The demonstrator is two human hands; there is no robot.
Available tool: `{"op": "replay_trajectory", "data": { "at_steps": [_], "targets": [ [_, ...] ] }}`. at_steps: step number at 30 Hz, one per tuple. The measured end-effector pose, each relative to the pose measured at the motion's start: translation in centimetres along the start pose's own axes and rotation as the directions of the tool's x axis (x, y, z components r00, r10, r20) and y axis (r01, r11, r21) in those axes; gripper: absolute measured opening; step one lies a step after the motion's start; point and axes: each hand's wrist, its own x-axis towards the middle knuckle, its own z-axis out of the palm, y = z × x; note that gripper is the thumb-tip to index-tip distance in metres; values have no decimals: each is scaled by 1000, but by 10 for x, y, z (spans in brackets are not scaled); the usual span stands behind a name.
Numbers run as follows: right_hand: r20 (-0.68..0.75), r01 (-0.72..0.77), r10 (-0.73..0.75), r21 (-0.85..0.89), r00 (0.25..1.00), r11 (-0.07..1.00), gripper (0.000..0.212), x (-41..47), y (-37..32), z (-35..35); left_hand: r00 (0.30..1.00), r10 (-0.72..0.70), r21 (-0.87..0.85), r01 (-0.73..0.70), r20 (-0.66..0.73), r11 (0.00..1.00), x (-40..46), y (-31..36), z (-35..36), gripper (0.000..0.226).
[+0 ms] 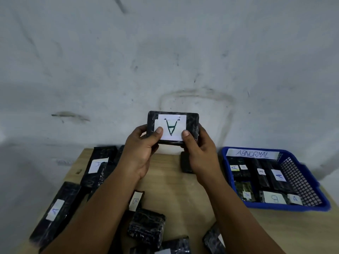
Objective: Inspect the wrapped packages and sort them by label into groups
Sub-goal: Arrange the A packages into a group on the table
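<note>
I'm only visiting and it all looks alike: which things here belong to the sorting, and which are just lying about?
Part of the job:
- black wrapped package labelled A, gripped by left hand and right hand
- blue plastic mesh basket marked ABNORMAL
- black labelled packages on the wooden table

Just there:
- scuffed grey wall

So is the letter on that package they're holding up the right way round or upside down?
Upside down. On the held package, the A's point faces down toward the left hand and right hand, its legs spreading upward.

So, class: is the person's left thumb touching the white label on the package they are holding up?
Touching. The head view shows the left thumb lying flat on the lower left corner of the white A label of the raised black package.
</note>
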Motion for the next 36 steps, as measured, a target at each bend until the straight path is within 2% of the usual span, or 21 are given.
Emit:
{"op": "replay_trajectory", "data": {
  "at_steps": [3,6,9,12,16,20,22,25,26,28,30,33,36],
  "targets": [
    [22,-47,47,0,999,999,27,-5,-16,1,999,34,42,-34,-13,999,-8,9,-4,35],
    [5,-39,39,-12,999,999,29,-10,-24,2,997,71,79,-72,23,994,-17,16,-5,40],
    [21,-46,46,-20,999,999,29,-15,-26,3,993,96,122,-103,61,987,-23,25,-4,32],
    [74,-134,134,-9,988,991,31,-18,-31,5,991,117,126,-125,66,984,-26,31,-6,29],
    [35,-148,148,11,988,989,25,-21,-40,5,984,139,218,-161,112,963,-31,36,-12,27],
    [28,-87,90,-90,996,992,35,-26,-44,3,989,38,426,-95,141,900,-30,42,-18,26],
    [61,-112,120,-127,991,986,43,-28,-46,2,992,21,409,-70,123,910,-31,44,-21,20],
    [110,-209,222,-113,969,971,56,-31,-52,1,986,78,359,-127,147,925,-34,44,-22,16],
    [97,-224,232,-91,968,970,55,-31,-53,2,981,98,360,-153,167,920,-36,43,-22,18],
    [39,-219,220,-34,975,975,38,-30,-52,3,972,115,379,-187,205,906,-41,43,-21,19],
    [-9,-194,194,1,981,981,31,-31,-49,5,971,79,459,-178,228,870,-44,45,-19,18],
    [-27,-163,163,-15,986,986,40,-35,-43,9,982,42,539,-138,187,831,-46,46,-16,31],
    [-31,-175,174,-24,984,984,53,-38,-44,14,989,110,520,-143,94,842,-45,42,-15,25]
  ]
}}
